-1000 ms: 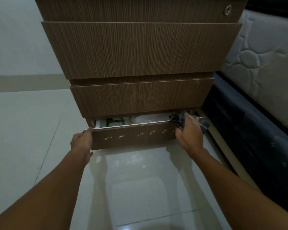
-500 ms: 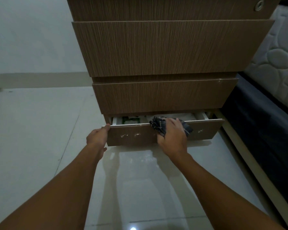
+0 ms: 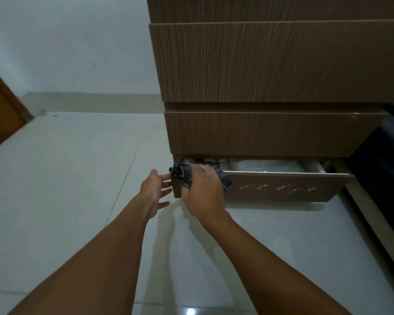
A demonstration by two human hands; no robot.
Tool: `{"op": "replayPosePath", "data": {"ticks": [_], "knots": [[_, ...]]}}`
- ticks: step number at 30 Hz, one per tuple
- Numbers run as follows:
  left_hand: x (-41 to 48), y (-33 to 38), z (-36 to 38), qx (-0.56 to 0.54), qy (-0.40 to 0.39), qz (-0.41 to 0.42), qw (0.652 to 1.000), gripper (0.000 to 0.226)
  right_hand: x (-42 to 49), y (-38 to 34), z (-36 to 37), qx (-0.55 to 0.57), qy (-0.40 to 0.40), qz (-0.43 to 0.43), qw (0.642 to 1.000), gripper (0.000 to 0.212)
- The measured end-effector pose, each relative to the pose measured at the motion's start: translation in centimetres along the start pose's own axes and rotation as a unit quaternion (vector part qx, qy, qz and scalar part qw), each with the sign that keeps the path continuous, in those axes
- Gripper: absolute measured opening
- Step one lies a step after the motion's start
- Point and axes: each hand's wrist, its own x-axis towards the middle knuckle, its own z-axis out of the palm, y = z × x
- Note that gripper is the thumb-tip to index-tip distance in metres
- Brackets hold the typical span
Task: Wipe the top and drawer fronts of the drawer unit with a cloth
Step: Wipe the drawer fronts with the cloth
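Note:
A brown wood-grain drawer unit (image 3: 271,64) fills the upper right of the head view. Its bottom drawer (image 3: 282,186) is pulled partly out, with whitish smears on its front. My right hand (image 3: 204,189) presses a crumpled dark grey cloth (image 3: 182,173) against the left end of that drawer front. My left hand (image 3: 154,192) hovers just left of the drawer's corner, fingers spread and holding nothing. The unit's top is out of view.
Pale glossy floor tiles (image 3: 77,178) stretch to the left and below. A brown door (image 3: 0,110) stands at the far left. A dark bed base (image 3: 384,178) runs along the right side. White items (image 3: 266,165) lie inside the open drawer.
My right hand slid the cloth leftward along the bottom drawer front, from its right end to its left end. My left hand let go of the drawer's left corner and opened.

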Motion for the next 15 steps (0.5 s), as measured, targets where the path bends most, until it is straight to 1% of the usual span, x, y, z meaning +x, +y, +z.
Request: {"op": "replayPosePath", "data": {"ticks": [3,6,10,13,15], "knots": [[0.6,-0.1,-0.6,-0.028,-0.018,-0.015,0.999,0.059,0.7,-1.9,0.9,0.005,-0.026,-0.026,0.999,0.029],[0.9,-0.5,-1.0,-0.056,-0.038,-0.020,0.997,0.059,1.2,-3.2,1.2,0.019,-0.047,-0.033,0.998,0.019],[1.1,-0.7,-1.4,-0.066,-0.051,-0.026,0.996,0.062,2.1,-3.9,1.6,0.039,-0.078,-0.011,0.996,0.019],[1.1,-0.7,-1.4,-0.065,-0.051,-0.029,0.996,0.061,2.6,-4.5,1.3,0.098,-0.118,0.026,0.988,0.020],[1.0,-0.7,-1.3,-0.064,-0.049,-0.029,0.996,0.061,2.9,-4.8,1.0,0.145,-0.129,0.046,0.980,0.021]]}}
